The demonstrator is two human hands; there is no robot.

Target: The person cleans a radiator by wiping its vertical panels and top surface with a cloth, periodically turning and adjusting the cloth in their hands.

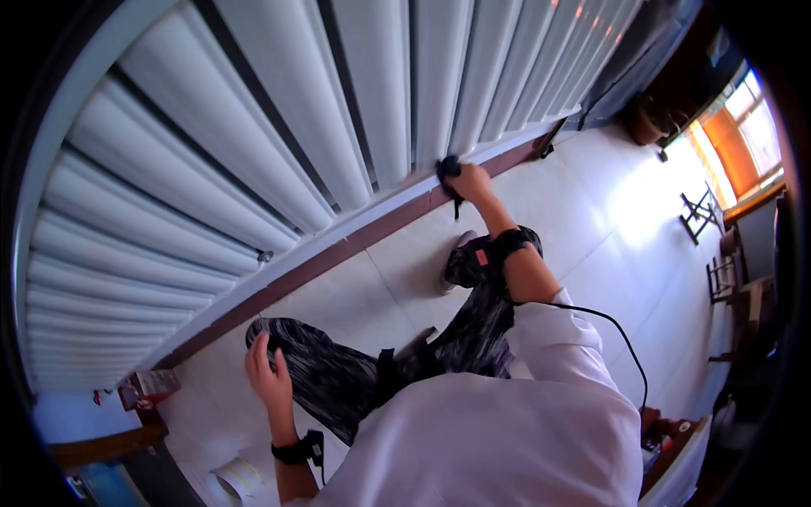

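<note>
A large white column radiator [384, 93] fills the upper left. At its lower edge my right hand [473, 182] is closed on a dark, bunched cloth [449, 171], with a loose end hanging down. The cloth touches or lies very near the bottom of the columns; its far side is hidden. My left hand [269, 372] is beside my bent left knee [287, 338], its thumb and fingers apart and nothing in it. Black straps with small devices circle both wrists [509, 243].
Pale floor tiles [372, 287] run below the radiator, along a reddish-brown skirting [338, 253]. A red box [156, 386] is at lower left, near a white roll-like object [236, 480]. A folding stool [699, 213] and a wooden chair [752, 313] stand at right.
</note>
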